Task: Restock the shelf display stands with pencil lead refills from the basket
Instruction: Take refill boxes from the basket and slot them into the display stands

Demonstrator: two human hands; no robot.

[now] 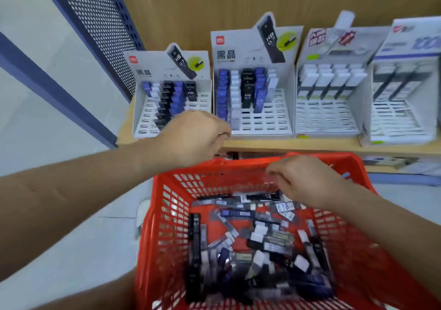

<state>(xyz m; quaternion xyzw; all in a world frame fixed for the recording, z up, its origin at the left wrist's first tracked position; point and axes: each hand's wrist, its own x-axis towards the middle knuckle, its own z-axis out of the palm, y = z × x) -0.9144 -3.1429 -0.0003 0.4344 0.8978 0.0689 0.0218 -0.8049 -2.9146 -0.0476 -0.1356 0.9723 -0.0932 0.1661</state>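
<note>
A red plastic basket (152, 226) fills the lower middle of the view, with several loose pencil lead refills (257, 235) in black, blue and white lying in it. My right hand (303, 180) is inside the basket at its far side, fingers curled down and pinching a blurred greyish refill just above a black HB 0.7 refill (262, 196). My left hand (193, 137) hovers over the basket's far left corner, in front of the left display stand (143, 116). Its fingers are curled under, and what they hold is hidden. The middle display stand (274, 121) holds rows of refills.
Two more stands (327, 118) with white-capped packs sit to the right on the wooden shelf (310, 143). A blue perforated metal panel (100, 23) and a blue post stand at the left. Pale floor lies below left. A lower shelf shows behind the basket.
</note>
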